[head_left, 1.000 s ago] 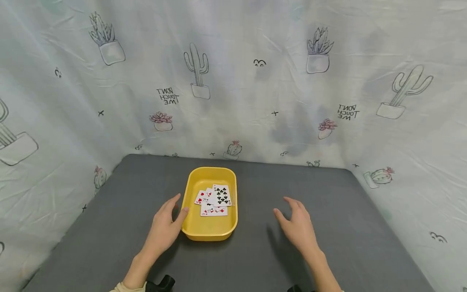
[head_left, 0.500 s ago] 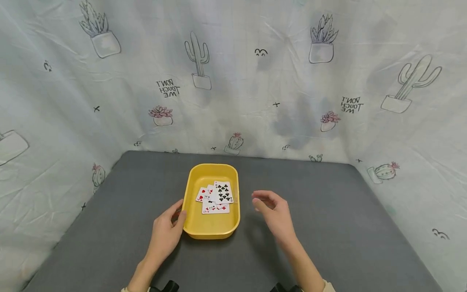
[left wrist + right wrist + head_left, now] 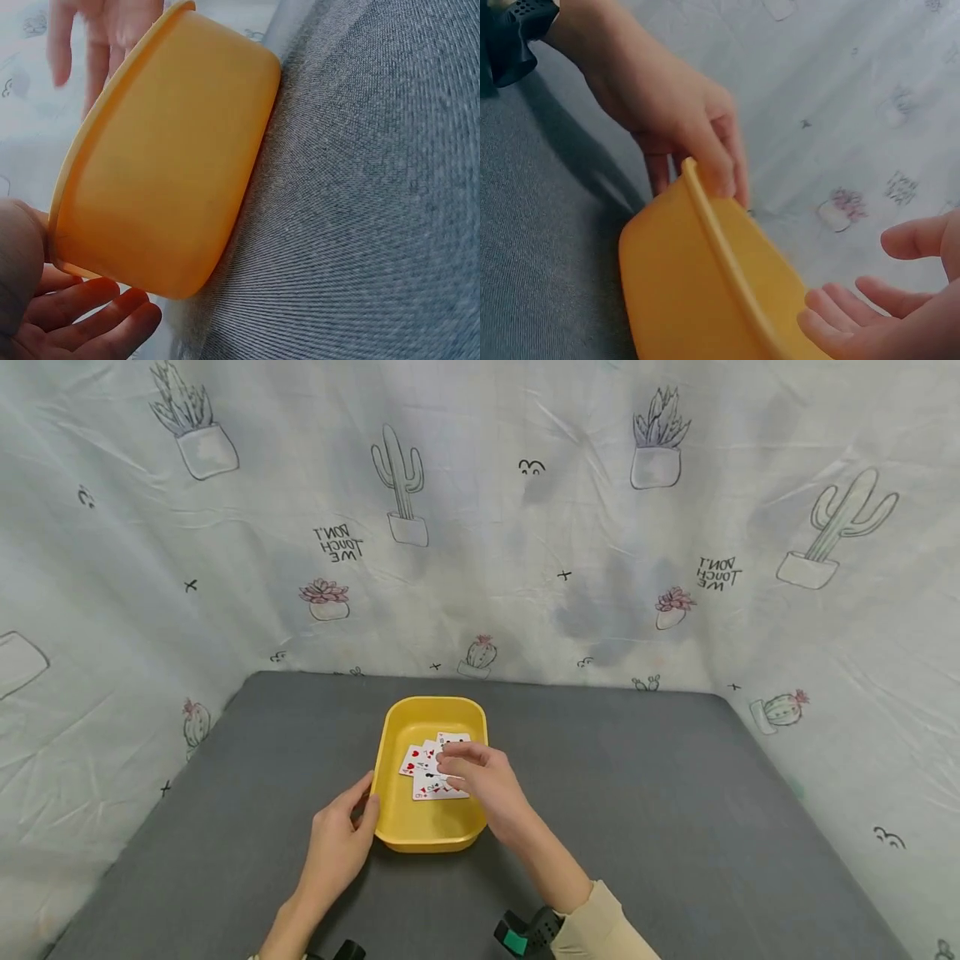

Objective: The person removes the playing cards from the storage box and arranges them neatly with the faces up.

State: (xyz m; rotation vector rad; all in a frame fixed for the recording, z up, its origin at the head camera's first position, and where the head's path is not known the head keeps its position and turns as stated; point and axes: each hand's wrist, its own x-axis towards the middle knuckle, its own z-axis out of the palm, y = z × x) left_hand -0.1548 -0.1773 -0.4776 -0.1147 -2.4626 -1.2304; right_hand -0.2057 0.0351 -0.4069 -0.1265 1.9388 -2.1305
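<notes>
A yellow plastic tub rests on the grey tabletop, several playing cards lying face up and overlapping on its floor. My left hand grips the tub's left side; in the right wrist view the left thumb lies inside the rim and the fingers are outside. Over the cards hovers my right hand, fingers loosely bent and apart, nothing between them. It covers most of a club card in the head view. In the right wrist view, this right hand is above the tub's opening, palm and fingers showing.
Grey cloth covers the table, which extends to both sides of the tub. A white curtain printed with cacti hangs behind and along the sides. Dark wrist-worn devices sit at the wrists.
My right hand has moved left from beside the tub to over the cards. My left hand has closed in on the tub's left rim and stays there. The cards lie as before.
</notes>
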